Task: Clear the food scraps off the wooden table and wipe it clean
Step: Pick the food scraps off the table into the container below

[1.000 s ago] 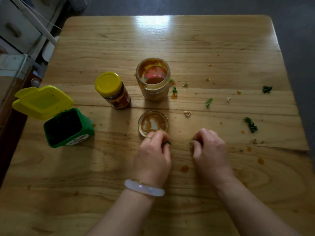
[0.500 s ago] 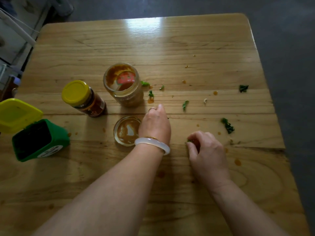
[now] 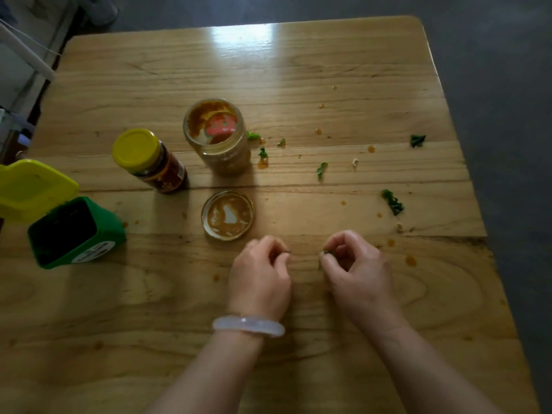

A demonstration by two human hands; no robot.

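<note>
left hand (image 3: 259, 273): curled, a small dark scrap pinched at the fingertips | right hand (image 3: 355, 268): a green scrap (image 3: 324, 252) pinched | wooden table (image 3: 298, 70): green scraps (image 3: 392, 202) and orange spots scattered at right, far of the hands | green bin (image 3: 77, 234): lid open, at left

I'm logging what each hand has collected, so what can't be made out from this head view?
- Left hand: curled fingers hide whatever it pinches.
- Right hand: only a green speck shows at the fingertips.
- Small green bin with yellow flip lid: inside too dark.
- Lid cut by the left edge.
</note>
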